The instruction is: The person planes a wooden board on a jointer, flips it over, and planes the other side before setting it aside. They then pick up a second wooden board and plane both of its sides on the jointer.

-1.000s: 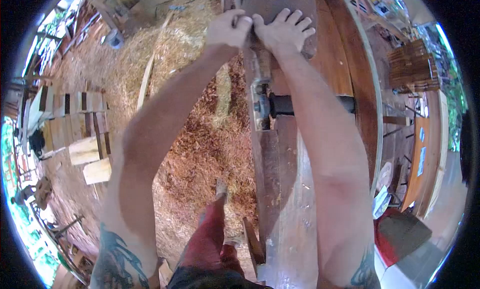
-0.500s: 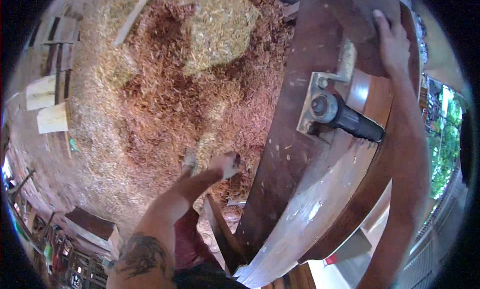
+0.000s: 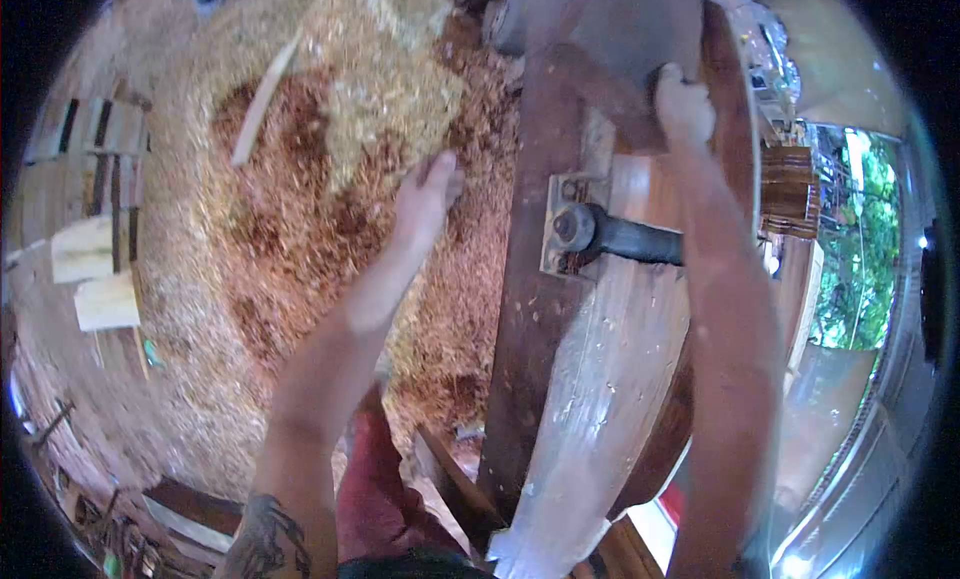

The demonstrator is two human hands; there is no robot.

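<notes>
My left hand (image 3: 428, 201) is in the air over the wood shavings, left of the wooden machine bench (image 3: 520, 349). Its fingers are loosely bent, the thumb stands apart, and nothing shows in it. At the far end of the bench, my right hand (image 3: 685, 107) is closed at the right edge of a dark flat board (image 3: 632, 39); its fingertips are partly hidden. Nearer to me, a black cylindrical handle (image 3: 640, 241) is bolted to a metal bracket (image 3: 573, 224). Below it runs a shiny, worn bed surface (image 3: 605, 379). My right forearm passes over the handle's end.
Shavings (image 3: 300, 279) cover the floor left of the bench, with a long thin wood strip (image 3: 268, 104) on them. Pale boards (image 3: 105, 301) lie at the far left. A wooden block (image 3: 190, 514) sits at lower left. Stacked brown wood (image 3: 790, 191) stands at right.
My left hand has risen from low beside the bench to farther forward over the shavings. My right hand has gone from lying stretched out on the bench to closed at the board's edge. The view has shifted right.
</notes>
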